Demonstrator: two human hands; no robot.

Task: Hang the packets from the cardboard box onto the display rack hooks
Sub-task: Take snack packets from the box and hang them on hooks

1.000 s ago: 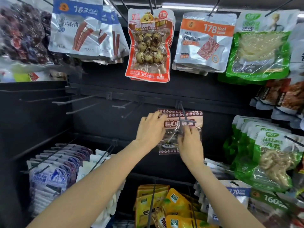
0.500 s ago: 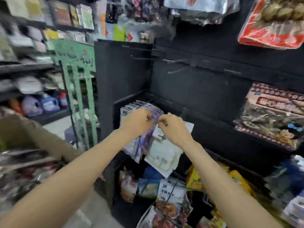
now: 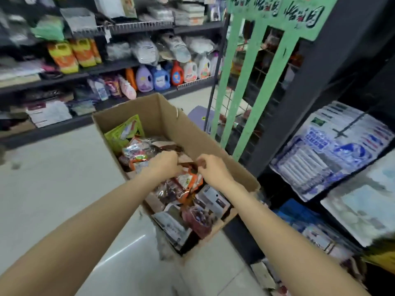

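Body check: two bare forearms, two hands.
Left hand [image 3: 163,164] and right hand [image 3: 211,169]: no sleeves, gloves, watch or rings visible; forearms uncovered to frame edge.

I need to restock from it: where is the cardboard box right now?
The cardboard box stands open on the floor at centre of the head view, left of the green stand, both hands over its packets.

Floor [image 3: 53,189]: pale, glossy tile. Standing on it: open cardboard box [image 3: 213,150] at centre, filled with snack packets [image 3: 183,184]; green rack [image 3: 252,103] far right of the box; black display rack [image 3: 320,82] at right.
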